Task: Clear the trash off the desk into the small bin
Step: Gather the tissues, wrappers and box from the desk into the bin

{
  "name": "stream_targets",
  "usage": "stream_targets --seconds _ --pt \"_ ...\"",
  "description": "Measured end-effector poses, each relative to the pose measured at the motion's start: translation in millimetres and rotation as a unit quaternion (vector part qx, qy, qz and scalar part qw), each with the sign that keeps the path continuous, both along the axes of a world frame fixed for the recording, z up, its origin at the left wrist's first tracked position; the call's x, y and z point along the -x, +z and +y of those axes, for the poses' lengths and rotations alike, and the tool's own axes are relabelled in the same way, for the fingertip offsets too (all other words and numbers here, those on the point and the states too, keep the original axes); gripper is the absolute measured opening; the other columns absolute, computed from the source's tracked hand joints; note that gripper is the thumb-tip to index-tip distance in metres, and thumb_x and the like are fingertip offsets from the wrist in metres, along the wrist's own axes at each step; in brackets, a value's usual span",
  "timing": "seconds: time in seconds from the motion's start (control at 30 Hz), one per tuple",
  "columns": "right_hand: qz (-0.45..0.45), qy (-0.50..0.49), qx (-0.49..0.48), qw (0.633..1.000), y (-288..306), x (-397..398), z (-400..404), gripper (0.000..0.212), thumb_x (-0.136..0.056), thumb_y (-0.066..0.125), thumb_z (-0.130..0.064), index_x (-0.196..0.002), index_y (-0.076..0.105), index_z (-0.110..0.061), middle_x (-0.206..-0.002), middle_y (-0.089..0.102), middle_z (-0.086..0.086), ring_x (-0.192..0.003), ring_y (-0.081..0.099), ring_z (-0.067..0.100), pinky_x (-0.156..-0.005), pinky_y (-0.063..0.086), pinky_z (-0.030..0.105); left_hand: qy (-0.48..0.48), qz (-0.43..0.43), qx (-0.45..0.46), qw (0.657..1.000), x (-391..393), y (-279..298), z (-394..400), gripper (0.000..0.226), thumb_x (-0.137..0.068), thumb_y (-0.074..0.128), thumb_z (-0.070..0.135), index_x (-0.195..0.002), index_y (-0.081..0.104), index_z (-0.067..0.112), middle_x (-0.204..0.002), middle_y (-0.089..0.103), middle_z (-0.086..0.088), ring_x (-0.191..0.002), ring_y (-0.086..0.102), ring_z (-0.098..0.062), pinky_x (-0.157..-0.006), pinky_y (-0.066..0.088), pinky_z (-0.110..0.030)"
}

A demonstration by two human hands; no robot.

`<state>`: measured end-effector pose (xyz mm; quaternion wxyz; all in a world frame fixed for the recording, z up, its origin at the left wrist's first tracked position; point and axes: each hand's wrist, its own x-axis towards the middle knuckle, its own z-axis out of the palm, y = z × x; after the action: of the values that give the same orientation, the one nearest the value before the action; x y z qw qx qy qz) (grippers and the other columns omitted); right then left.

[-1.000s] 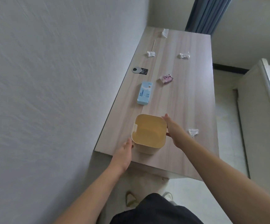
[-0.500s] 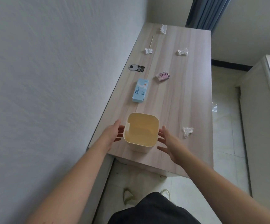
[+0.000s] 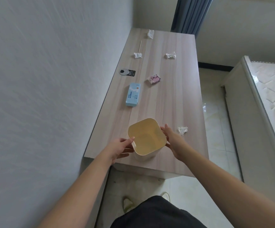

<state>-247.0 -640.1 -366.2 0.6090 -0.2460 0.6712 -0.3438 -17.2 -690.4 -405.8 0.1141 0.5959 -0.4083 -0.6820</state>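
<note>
A small cream-yellow bin point(image 3: 145, 129) stands open and empty near the front edge of the wooden desk point(image 3: 169, 104), turned at an angle. My left hand point(image 3: 118, 148) presses its left side, thumb on the rim. My right hand point(image 3: 174, 142) holds its right side. A crumpled white tissue point(image 3: 182, 130) lies just right of my right hand. Farther back lie a blue carton point(image 3: 133, 94), a pink wrapper point(image 3: 154, 79), two more tissues point(image 3: 137, 55) point(image 3: 170, 55), a thin stick point(image 3: 140, 46) and a far tissue point(image 3: 150, 34).
A round grey cap with a black label point(image 3: 127, 72) sits at the desk's left edge, against the white wall point(image 3: 51, 79). A bed point(image 3: 273, 104) stands to the right across a tiled floor strip. A blue curtain point(image 3: 191, 14) hangs behind the desk.
My open hands have closed in on the bin's two sides. The bin has turned a little on the desk.
</note>
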Motion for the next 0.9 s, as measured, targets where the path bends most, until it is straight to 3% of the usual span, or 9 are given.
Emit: stream_targets --seconds 0.1,0.2,0.33,0.5,0.63,0.73,0.83,0.9 --pt "-0.003 -0.030 0.003 1.000 -2.6 4.8 5.8 0.052 -0.100 0.025 -0.055 -0.126 0.060 -0.025 -0.132 0.060 -0.001 -0.122 0.052 0.016 -0.112 0.035 0.041 -0.020 0.008 0.023 0.999 5.0 -1.0 -3.3 0.040 -0.088 0.070 0.044 -0.109 0.066 0.010 -0.100 0.079 -0.007 -0.093 0.075 -0.016 -0.078 0.056 -0.027" --pt "-0.010 -0.047 0.006 0.999 -4.1 11.8 13.3 0.049 -0.100 0.026 -0.055 -0.123 0.060 -0.028 -0.130 0.061 -0.003 -0.121 0.053 0.015 -0.109 0.037 0.038 -0.039 0.006 0.037 0.999 12.6 -5.6 -7.5 0.037 -0.089 0.067 0.045 -0.106 0.067 0.012 -0.097 0.080 -0.005 -0.090 0.075 -0.016 -0.072 0.053 -0.027" --pt "-0.023 -0.065 0.011 0.998 -6.0 24.9 22.3 0.050 -0.100 0.025 -0.054 -0.128 0.055 -0.024 -0.130 0.057 -0.002 -0.119 0.053 0.016 -0.094 0.044 0.031 -0.016 0.009 0.046 0.999 29.3 -15.7 -8.8 0.031 -0.094 0.061 0.037 -0.105 0.068 0.009 -0.094 0.077 -0.009 -0.085 0.072 -0.020 -0.070 0.053 -0.028" --pt "-0.021 -0.094 0.003 0.995 -20.0 52.4 28.0 0.053 -0.100 0.033 -0.052 -0.137 0.049 -0.018 -0.135 0.055 0.000 -0.119 0.056 0.021 -0.103 0.045 0.042 0.033 0.019 0.029 0.999 52.3 -15.8 -5.4 0.030 -0.093 0.060 0.031 -0.106 0.066 0.005 -0.098 0.071 -0.019 -0.084 0.068 -0.025 -0.067 0.056 -0.031" --pt "-0.006 -0.094 -0.017 0.995 -38.1 74.5 25.3 0.051 -0.098 0.037 -0.053 -0.136 0.047 -0.021 -0.128 0.054 -0.001 -0.107 0.060 0.017 -0.090 0.050 0.037 0.051 0.005 0.022 0.998 66.6 -9.1 -4.7 0.030 -0.095 0.055 0.033 -0.111 0.061 0.008 -0.099 0.062 -0.016 -0.084 0.060 -0.024 -0.062 0.055 -0.031" --pt "0.051 -0.084 -0.016 0.995 -55.5 96.7 21.9 0.042 -0.099 0.039 -0.045 -0.134 0.047 -0.022 -0.122 0.056 -0.001 -0.098 0.060 0.011 -0.082 0.049 0.032 0.053 -0.024 0.041 0.997 79.2 -6.1 -4.7 0.024 -0.096 0.054 0.034 -0.106 0.060 0.013 -0.100 0.064 -0.016 -0.083 0.061 -0.024 -0.061 0.057 -0.031" --pt "0.143 -0.048 0.016 0.988 -70.5 117.4 14.1 0.027 -0.098 0.041 -0.035 -0.119 0.057 -0.029 -0.107 0.062 0.000 -0.086 0.060 0.011 -0.080 0.049 0.036 0.048 -0.060 0.068 0.995 83.8 -5.1 -2.0 0.021 -0.098 0.053 0.034 -0.101 0.060 0.015 -0.103 0.068 -0.018 -0.082 0.065 -0.026 -0.064 0.061 -0.034" --pt "0.216 -0.003 0.017 0.976 -79.5 134.3 4.8 0.033 -0.096 0.043 -0.033 -0.127 0.055 -0.027 -0.111 0.063 -0.001 -0.085 0.059 0.016 -0.079 0.049 0.036 0.044 -0.090 0.089 0.991 88.2 -4.5 0.4 0.024 -0.099 0.052 0.036 -0.101 0.061 0.014 -0.102 0.071 -0.016 -0.084 0.069 -0.027 -0.068 0.063 -0.038"
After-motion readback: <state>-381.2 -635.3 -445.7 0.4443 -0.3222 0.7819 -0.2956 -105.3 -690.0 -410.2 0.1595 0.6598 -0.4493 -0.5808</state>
